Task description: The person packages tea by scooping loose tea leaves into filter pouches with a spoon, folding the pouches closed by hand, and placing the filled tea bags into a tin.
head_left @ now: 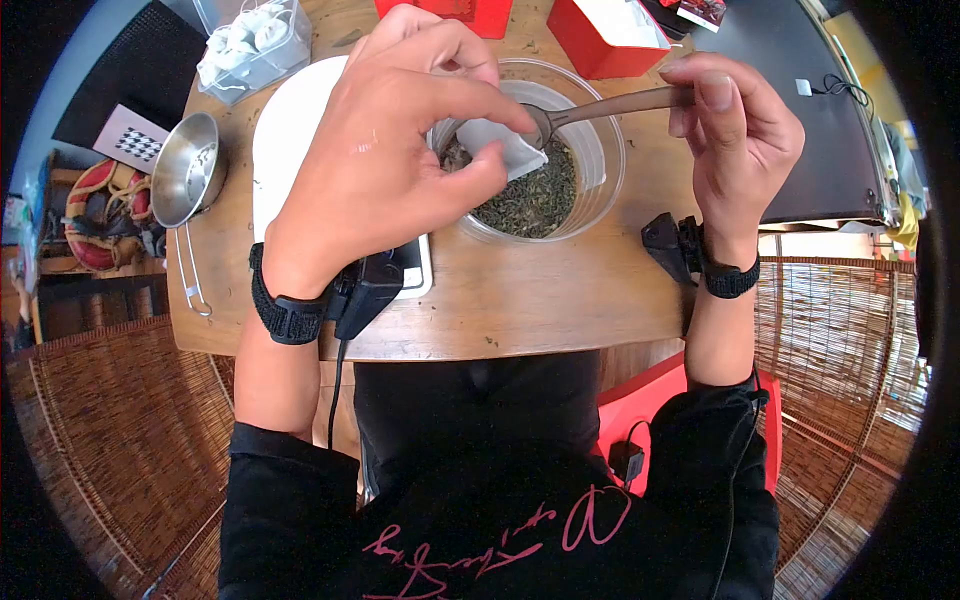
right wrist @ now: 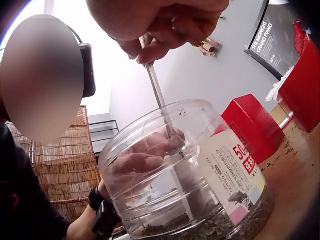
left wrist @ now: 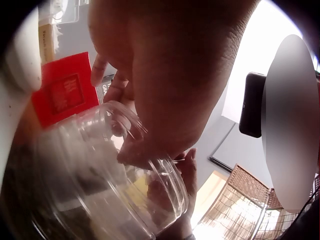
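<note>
My left hand (head_left: 390,140) pinches a small white pouch (head_left: 518,152) between thumb and forefinger, over the mouth of a clear round plastic tub (head_left: 608,160). Dried green leaves (head_left: 535,205) cover the tub's bottom. From the right, my right hand (head_left: 745,130) grips the handle of a spoon (head_left: 635,102) between thumb and fingers. The spoon's bowl meets the pouch's upper edge beside my left fingertip; its contents are hidden. Through the tub's wall in the right wrist view, the left fingers (right wrist: 142,157) and the pouch show inside, above the leaves, next to a printed label (right wrist: 230,172).
Several white pouches fill a clear plastic box (head_left: 290,75) at the back left. A metal pan (head_left: 187,165) with a wire handle sits at the left edge. Behind the tub stand an open red box (head_left: 600,50) and another red box (head_left: 480,15). Leaf crumbs dot the wooden table (head_left: 540,310).
</note>
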